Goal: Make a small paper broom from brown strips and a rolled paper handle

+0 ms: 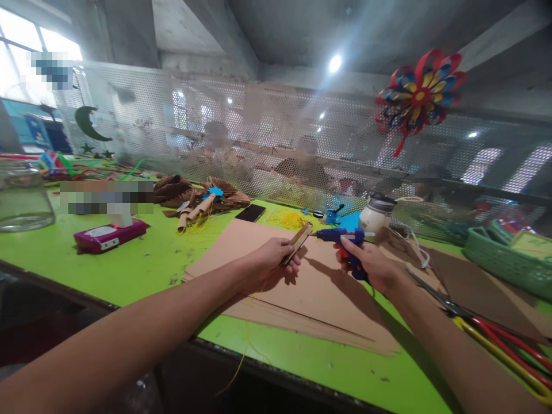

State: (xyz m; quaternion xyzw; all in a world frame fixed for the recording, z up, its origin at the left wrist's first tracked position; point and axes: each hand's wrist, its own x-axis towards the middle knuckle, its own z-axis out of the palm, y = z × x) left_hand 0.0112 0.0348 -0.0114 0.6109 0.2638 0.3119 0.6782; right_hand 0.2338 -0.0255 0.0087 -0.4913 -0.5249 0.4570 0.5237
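My left hand [273, 259] is closed around a narrow strip of folded brown paper [301, 238], its upper end sticking out past the fingers. Yellow thread [249, 333] hangs below this hand over the table edge. In my right hand [368, 264] is a blue glue gun [338, 234], with my fingers wrapped round its handle. The nozzle points left and sits at the strip's upper end; I cannot tell whether they touch. Both hands are above a stack of brown paper sheets [328, 310] on the green table [142, 270].
Scissors [452, 310] with red and yellow handles lie at the right, near a green basket [504, 261]. Behind the sheets are a phone [251, 213], yellow thread [290, 218] and a white jar [376, 214]. Leftward stand a purple power strip [110, 236] and a glass jar [23, 198]. A perforated screen [267, 126] runs behind.
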